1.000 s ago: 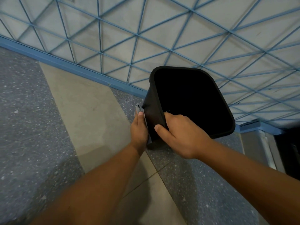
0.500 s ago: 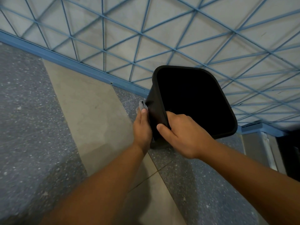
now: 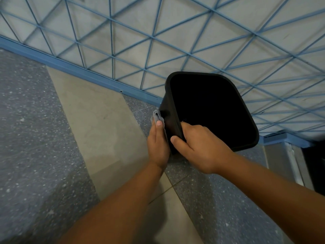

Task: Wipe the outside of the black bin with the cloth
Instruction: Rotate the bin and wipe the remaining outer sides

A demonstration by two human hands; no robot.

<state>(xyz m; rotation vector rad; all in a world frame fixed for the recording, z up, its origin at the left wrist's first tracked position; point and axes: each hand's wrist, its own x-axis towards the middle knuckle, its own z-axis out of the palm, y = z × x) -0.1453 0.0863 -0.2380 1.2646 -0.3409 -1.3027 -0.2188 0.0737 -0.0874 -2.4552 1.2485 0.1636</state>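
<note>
A black plastic bin stands tilted on the floor beside the wall, its open mouth turned up toward me. My right hand grips the bin's near-left rim, thumb outside and fingers inside. My left hand lies flat against the bin's left outer side and presses a small grey cloth onto it. Only the cloth's upper edge shows past my fingertips; the rest is under my palm.
A white wall with a blue diagonal grid and a blue skirting strip runs behind the bin. The floor has speckled grey tiles and a beige strip. A metal frame and dark opening stand at right.
My left hand has slid a little further up the bin's side with the cloth. My right hand keeps the same grip on the rim.
</note>
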